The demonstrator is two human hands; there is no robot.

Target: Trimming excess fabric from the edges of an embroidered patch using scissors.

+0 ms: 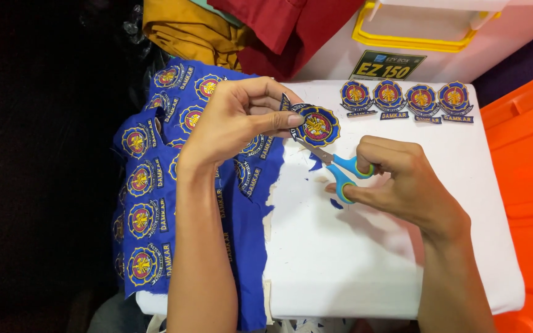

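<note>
A round embroidered patch [318,125], light, thin and floppy by the look of it, is pinched at its rim above the white table [402,259] by the closed left hand [235,120], while blue-handled scissors [340,169] are gripped in the right hand [402,182], blades at its lower edge.

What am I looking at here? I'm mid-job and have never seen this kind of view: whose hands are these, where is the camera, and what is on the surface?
There is no machine: this is one picture from a camera on a person's head, looking down at their own bare hands. The left hand pinches a round blue embroidered patch with a red and yellow centre. The right hand holds small blue-handled scissors, blades at the patch's edge. Both work over a white tabletop. A blue cloth sheet of uncut patches hangs over the left side. Four finished cut-out patches lie in a row at the far edge, and small blue cloth scraps lie near the scissors.
</note>
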